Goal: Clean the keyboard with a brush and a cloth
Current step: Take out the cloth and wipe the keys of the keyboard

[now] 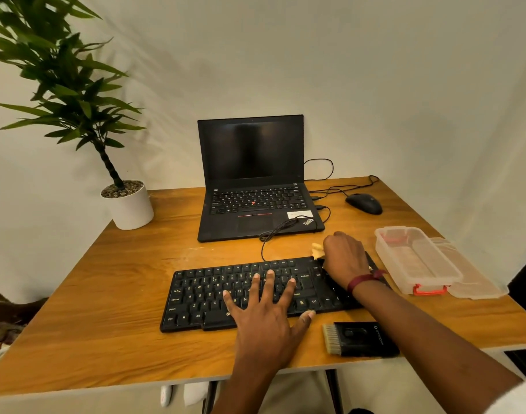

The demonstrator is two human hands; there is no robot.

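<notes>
A black wired keyboard (202, 297) lies on the wooden desk (91, 324) in front of me. My left hand (264, 312) rests flat on its middle keys, fingers spread, holding nothing. My right hand (344, 258) is closed over the keyboard's far right corner, and a bit of pale yellow cloth (316, 248) sticks out from under it. A black brush (360, 339) with tan bristles lies on the desk just in front of the keyboard's right end, untouched.
An open black laptop (252, 180) stands behind the keyboard with cables (285, 227) trailing across. A black mouse (364, 203) sits at the back right. A clear plastic box (417, 258) with its lid is at the right edge. A potted plant (127, 204) stands at the back left.
</notes>
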